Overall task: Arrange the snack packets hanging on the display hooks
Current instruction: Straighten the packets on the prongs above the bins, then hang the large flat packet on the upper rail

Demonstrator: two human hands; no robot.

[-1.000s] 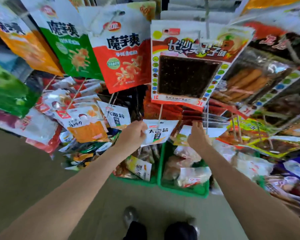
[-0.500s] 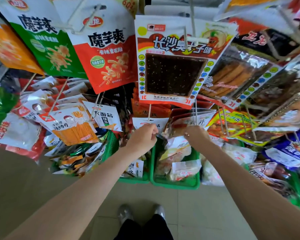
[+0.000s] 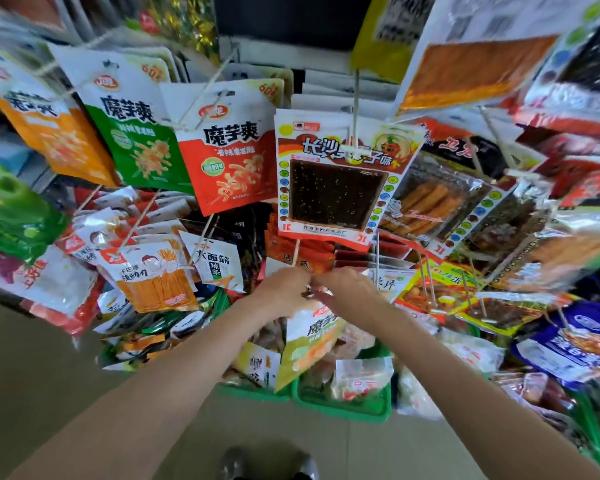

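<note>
My left hand (image 3: 283, 292) and my right hand (image 3: 352, 292) meet in the middle of the rack. Together they pinch the top of a yellow-green and white snack packet (image 3: 310, 344) that hangs down below them. Just above the hands a white hook (image 3: 296, 252) sticks out under a red and white packet with a dark square window (image 3: 336, 188). Left of it hang a red packet (image 3: 231, 161), a green packet (image 3: 139, 140) and an orange packet (image 3: 45, 129) of the same brand on their hooks.
Small white packets (image 3: 217, 263) hang at lower left, clear packets of brown sticks (image 3: 433, 199) at right, a blue packet (image 3: 575, 337) at far right. Green baskets (image 3: 347, 408) of loose packets stand on the floor below. My shoes (image 3: 267, 464) show at the bottom.
My hands came together from two separate packets and now hold one yellow-green packet between them. The view tilted up, so higher rows of packets show.
</note>
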